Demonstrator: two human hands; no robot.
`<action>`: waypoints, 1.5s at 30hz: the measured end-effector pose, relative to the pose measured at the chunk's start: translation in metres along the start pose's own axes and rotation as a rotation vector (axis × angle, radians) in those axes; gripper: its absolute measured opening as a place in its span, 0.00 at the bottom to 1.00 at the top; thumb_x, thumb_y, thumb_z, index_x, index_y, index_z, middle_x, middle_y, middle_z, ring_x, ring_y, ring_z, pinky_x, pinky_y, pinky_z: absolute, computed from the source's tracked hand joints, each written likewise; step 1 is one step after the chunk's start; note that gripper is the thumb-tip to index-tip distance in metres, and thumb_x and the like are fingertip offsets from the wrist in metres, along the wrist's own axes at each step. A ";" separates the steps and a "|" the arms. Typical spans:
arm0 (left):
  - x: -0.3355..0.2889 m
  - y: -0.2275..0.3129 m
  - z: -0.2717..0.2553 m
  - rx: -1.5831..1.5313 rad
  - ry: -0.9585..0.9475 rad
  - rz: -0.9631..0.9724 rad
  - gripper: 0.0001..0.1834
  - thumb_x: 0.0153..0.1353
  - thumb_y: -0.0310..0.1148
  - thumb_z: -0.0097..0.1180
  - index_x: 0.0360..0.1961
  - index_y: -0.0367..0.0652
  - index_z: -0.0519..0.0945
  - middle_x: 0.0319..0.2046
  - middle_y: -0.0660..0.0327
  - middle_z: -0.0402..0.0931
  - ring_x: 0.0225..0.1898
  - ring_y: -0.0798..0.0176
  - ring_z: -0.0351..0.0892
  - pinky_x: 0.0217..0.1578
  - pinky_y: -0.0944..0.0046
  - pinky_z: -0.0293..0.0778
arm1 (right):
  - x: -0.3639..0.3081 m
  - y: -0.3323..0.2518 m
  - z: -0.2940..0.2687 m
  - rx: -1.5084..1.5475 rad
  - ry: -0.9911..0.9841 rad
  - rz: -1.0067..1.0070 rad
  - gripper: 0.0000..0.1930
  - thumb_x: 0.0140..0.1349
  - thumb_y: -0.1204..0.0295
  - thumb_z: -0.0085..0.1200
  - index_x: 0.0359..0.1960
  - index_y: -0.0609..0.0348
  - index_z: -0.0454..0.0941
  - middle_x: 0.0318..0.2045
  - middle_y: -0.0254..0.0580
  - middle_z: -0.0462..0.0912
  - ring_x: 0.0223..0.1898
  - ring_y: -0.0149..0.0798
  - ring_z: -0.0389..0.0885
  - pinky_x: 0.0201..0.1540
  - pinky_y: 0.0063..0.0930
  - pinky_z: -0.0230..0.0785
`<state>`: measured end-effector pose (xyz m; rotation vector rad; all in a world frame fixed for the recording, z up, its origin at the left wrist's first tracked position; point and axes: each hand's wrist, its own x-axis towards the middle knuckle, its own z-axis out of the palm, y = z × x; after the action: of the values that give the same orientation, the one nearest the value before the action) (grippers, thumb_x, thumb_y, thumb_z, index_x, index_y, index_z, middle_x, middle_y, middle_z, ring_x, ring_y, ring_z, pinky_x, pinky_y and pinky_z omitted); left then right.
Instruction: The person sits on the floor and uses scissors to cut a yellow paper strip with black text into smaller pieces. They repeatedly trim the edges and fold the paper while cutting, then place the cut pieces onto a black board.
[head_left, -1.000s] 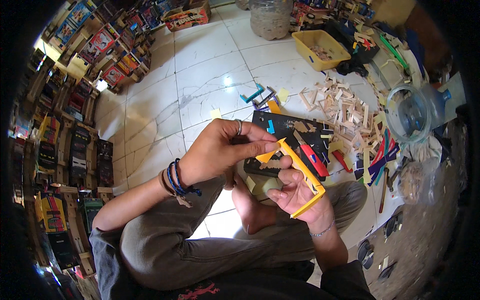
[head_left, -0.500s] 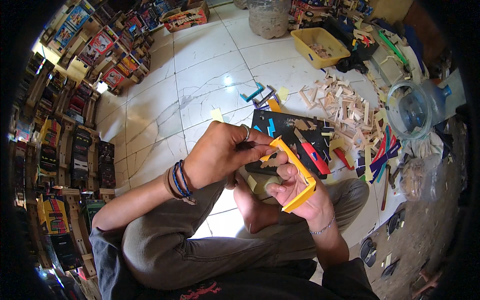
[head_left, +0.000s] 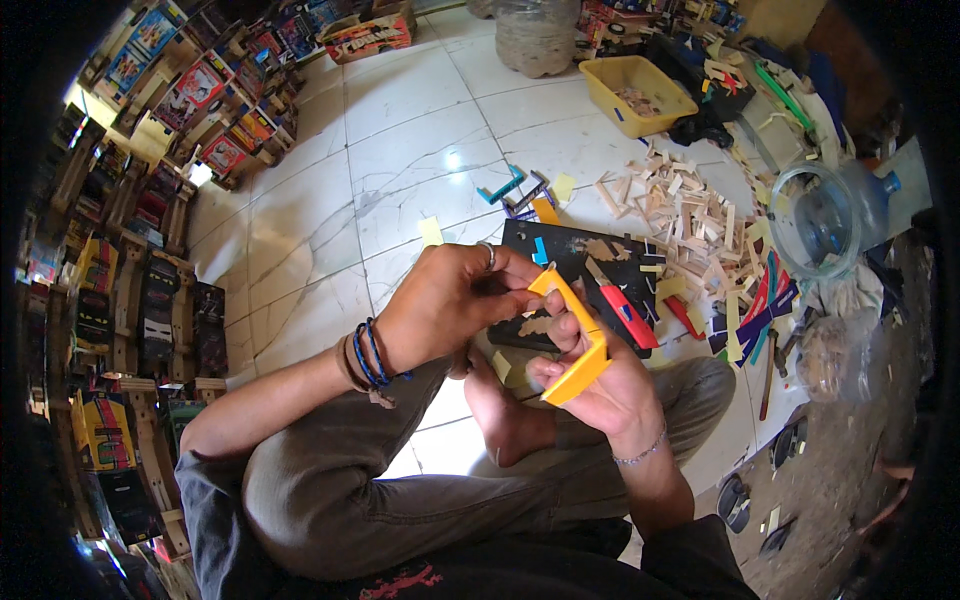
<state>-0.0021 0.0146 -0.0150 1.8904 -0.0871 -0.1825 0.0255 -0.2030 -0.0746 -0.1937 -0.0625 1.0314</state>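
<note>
Between my two hands is a yellow bracket-shaped strip point(head_left: 578, 379) with bent corners, held above my crossed legs. My left hand point(head_left: 447, 300) pinches its upper end between thumb and fingers. Around the strip's middle and lower part, my right hand point(head_left: 618, 392) has its fingers curled, palm turned up. Just beyond them lies a black board point(head_left: 572, 232) with brown worn patches. On the board rest a red-handled cutter knife point(head_left: 628, 317) and a small blue strip point(head_left: 541, 251).
Small wooden pieces point(head_left: 700, 215) form a pile at the right. Blue and purple bent strips point(head_left: 504, 187) lie past the board. Farther off stand a yellow basin point(head_left: 640, 119) and a large plastic bottle point(head_left: 536, 40). A clear jar point(head_left: 815, 220) lies right; model trucks point(head_left: 103, 430) line the left.
The yellow strip has shifted slightly left and turned, showing more of its broad outer face. My right hand moved left with it; my left hand keeps its pinch.
</note>
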 end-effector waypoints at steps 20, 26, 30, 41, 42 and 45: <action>-0.001 -0.009 0.009 -0.412 0.155 -0.112 0.07 0.66 0.23 0.63 0.36 0.42 0.76 0.36 0.63 0.82 0.40 0.71 0.81 0.44 0.68 0.79 | 0.018 0.008 -0.003 -1.335 0.513 -0.433 0.13 0.63 0.68 0.69 0.44 0.61 0.82 0.38 0.31 0.84 0.31 0.20 0.77 0.33 0.17 0.68; 0.001 -0.009 0.010 -0.513 0.108 -0.048 0.08 0.68 0.21 0.58 0.41 0.44 0.72 0.44 0.59 0.82 0.45 0.66 0.83 0.49 0.63 0.80 | 0.018 0.006 0.008 -1.452 0.488 -0.561 0.13 0.64 0.62 0.68 0.42 0.59 0.84 0.30 0.29 0.84 0.22 0.20 0.69 0.25 0.21 0.62; -0.001 -0.003 0.010 -0.717 0.074 -0.082 0.08 0.67 0.20 0.57 0.41 0.45 0.72 0.42 0.59 0.81 0.42 0.66 0.83 0.47 0.63 0.80 | 0.019 0.003 0.008 -1.455 0.427 -0.579 0.11 0.67 0.63 0.64 0.42 0.58 0.85 0.33 0.31 0.88 0.22 0.19 0.70 0.24 0.20 0.62; -0.001 -0.004 0.005 -0.580 0.065 -0.101 0.07 0.68 0.24 0.56 0.41 0.49 0.72 0.42 0.63 0.79 0.44 0.67 0.81 0.48 0.64 0.79 | 0.023 0.004 -0.011 -1.310 0.346 -0.479 0.13 0.72 0.65 0.59 0.49 0.63 0.83 0.39 0.35 0.88 0.29 0.19 0.75 0.30 0.18 0.68; -0.002 -0.005 0.005 -0.580 0.072 -0.107 0.07 0.68 0.24 0.57 0.42 0.48 0.73 0.43 0.63 0.80 0.43 0.67 0.82 0.48 0.64 0.80 | 0.023 0.004 -0.011 -1.287 0.353 -0.468 0.13 0.73 0.65 0.59 0.49 0.63 0.83 0.39 0.35 0.88 0.31 0.19 0.77 0.31 0.18 0.70; -0.001 -0.008 0.006 -0.584 0.102 -0.116 0.08 0.66 0.24 0.60 0.42 0.47 0.75 0.43 0.61 0.81 0.43 0.67 0.83 0.47 0.65 0.80 | 0.019 0.004 -0.009 -1.344 0.418 -0.426 0.12 0.72 0.67 0.59 0.50 0.62 0.82 0.41 0.34 0.88 0.36 0.21 0.83 0.35 0.20 0.76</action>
<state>-0.0042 0.0119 -0.0246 1.3185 0.1348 -0.1679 0.0333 -0.1857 -0.0851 -1.5382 -0.3964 0.3608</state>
